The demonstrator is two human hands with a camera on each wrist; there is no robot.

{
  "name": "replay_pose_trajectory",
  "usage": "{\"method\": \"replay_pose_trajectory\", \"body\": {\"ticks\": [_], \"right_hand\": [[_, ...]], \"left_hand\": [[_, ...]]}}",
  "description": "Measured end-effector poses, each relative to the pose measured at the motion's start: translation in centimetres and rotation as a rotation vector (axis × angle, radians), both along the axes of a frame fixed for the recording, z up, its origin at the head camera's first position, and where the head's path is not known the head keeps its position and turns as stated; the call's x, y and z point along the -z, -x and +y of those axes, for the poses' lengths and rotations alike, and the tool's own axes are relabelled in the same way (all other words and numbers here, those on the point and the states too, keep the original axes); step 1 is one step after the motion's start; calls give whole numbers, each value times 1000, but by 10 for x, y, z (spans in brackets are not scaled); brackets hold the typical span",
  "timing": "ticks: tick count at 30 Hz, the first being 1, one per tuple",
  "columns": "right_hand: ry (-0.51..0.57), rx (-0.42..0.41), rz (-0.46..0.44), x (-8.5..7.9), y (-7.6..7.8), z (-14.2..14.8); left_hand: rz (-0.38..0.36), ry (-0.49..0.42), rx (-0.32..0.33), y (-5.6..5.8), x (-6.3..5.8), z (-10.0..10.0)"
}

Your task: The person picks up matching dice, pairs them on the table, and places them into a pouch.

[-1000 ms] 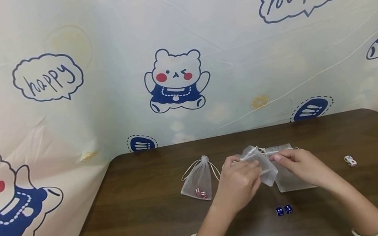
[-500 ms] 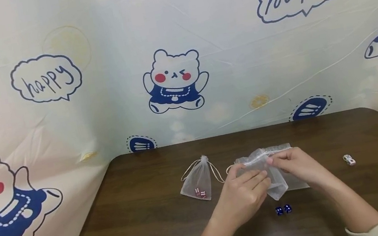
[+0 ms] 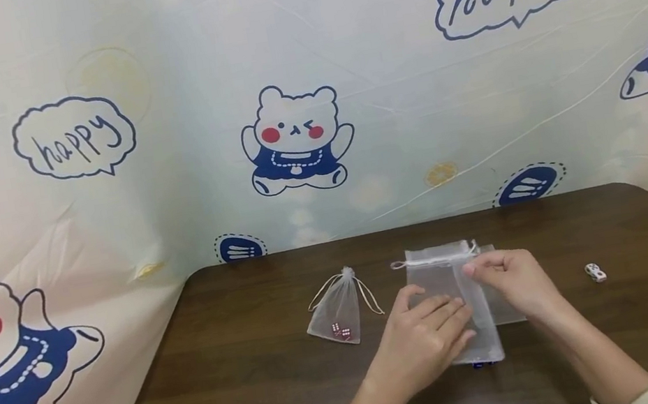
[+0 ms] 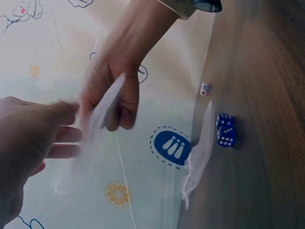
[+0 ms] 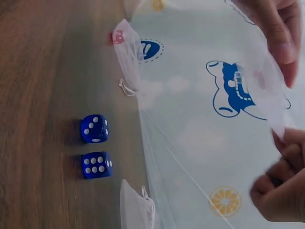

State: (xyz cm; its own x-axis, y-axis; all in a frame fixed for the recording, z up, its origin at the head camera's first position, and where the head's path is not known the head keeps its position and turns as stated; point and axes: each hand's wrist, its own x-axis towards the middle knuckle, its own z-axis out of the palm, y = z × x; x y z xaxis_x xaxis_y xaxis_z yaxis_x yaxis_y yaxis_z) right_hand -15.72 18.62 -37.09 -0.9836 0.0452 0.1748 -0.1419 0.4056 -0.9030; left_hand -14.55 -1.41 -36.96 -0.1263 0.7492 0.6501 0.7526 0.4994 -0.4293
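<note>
A white sheer drawstring bag (image 3: 440,275) hangs upright above the table, between my two hands. My right hand (image 3: 518,284) pinches its right edge between thumb and fingertips. Over the front of the bag lies my left hand (image 3: 425,338), fingers spread and fairly straight against the mesh. In the left wrist view, the bag (image 4: 106,102) shows edge-on and blurred, beside the left fingers. Two blue dice (image 5: 96,165) rest on the table under it; in the head view the bag's lower edge mostly hides them. A second sheer bag (image 3: 509,308) lies flat behind the right hand.
To the left, a tied mesh bag (image 3: 340,302) stands with red dice (image 3: 341,331) inside and its cords loose. White dice (image 3: 595,272) lie at the right. A printed cloth (image 3: 401,204) rises behind the brown table's (image 3: 251,383) far edge.
The bag between my hands, crumpled and folded earlier, has straightened into a flat rectangle, its drawstring edge on top. Its lower end has come down in front of the blue dice.
</note>
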Motion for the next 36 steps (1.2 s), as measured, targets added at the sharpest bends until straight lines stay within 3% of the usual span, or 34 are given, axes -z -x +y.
{"method": "replay_pose_trajectory", "body": {"ticks": [3, 6, 11, 15, 20, 27, 31, 36], "right_hand": [[86, 163, 92, -2, -3, -1], [200, 270, 188, -5, -4, 0], [304, 347, 277, -12, -8, 2], [276, 381, 313, -13, -11, 4], [199, 340, 357, -8, -16, 2], [195, 269, 375, 1, -19, -3], [187, 213, 426, 6, -19, -8], [166, 97, 551, 13, -17, -15]], "left_hand": [[-35, -40, 7, 1, 0, -1], [-74, -97, 27, 5, 1, -4], [-161, -222, 76, 9, 0, -11], [-243, -339, 114, 14, -2, -19], [-308, -460, 128, 22, -10, -28], [-329, -565, 110, 31, -26, -34], [-369, -590, 157, 32, -36, -34], [-401, -572, 174, 29, -42, -31]]}}
